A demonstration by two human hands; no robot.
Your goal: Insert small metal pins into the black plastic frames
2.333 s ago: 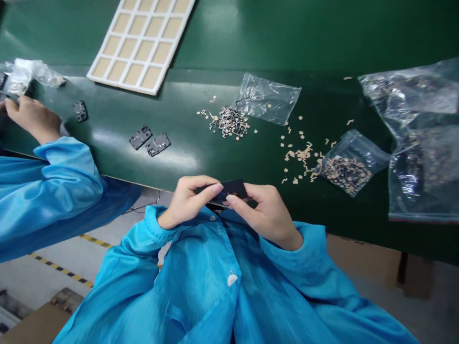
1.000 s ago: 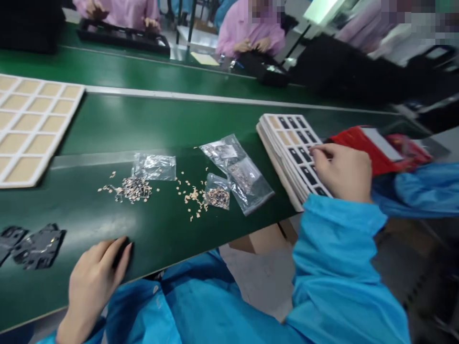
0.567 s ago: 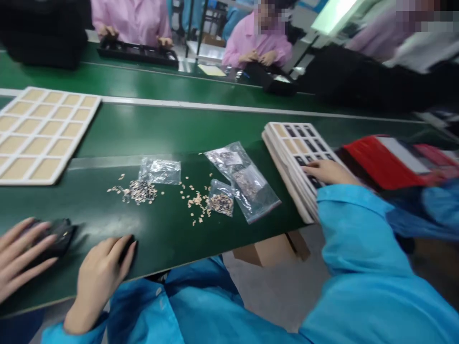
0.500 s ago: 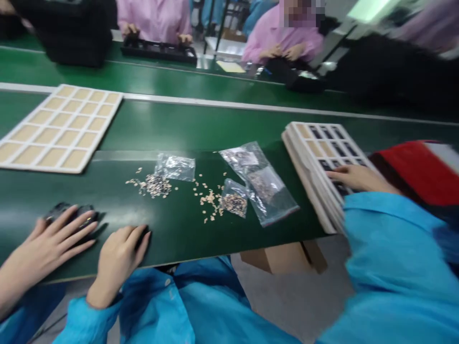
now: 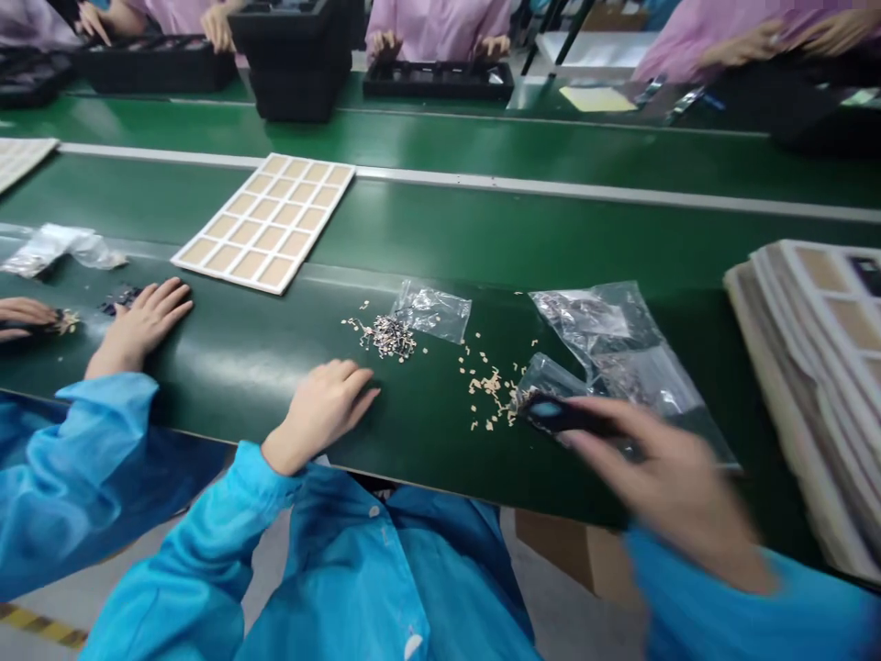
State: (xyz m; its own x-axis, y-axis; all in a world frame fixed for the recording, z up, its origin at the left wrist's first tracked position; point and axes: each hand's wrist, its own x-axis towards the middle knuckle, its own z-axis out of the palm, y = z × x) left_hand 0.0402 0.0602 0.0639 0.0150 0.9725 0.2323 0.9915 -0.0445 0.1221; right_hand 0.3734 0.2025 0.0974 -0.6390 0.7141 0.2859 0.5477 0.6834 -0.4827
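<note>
My right hand, blurred by motion, pinches a small dark black piece with a bluish sheen between thumb and fingers. The piece is over a small clear bag and the edge of a scatter of tiny tan bits. My left hand rests on the green table, its fingers curled down; whatever is under them is hidden. Ahead of it lies a pile of tiny dark and pale bits, beside a crumpled clear bag. A larger clear zip bag lies beyond my right hand.
Stacked white-framed trays stand at the right, the top one partly holding dark pieces. A white grid tray lies at the back left. A co-worker's hand rests at the left. Across the green table, people in pink work at black trays.
My right hand has left the tray stack and come over the small bag, now with a black piece in it. My left hand stays on the table. The view has swung left.
</note>
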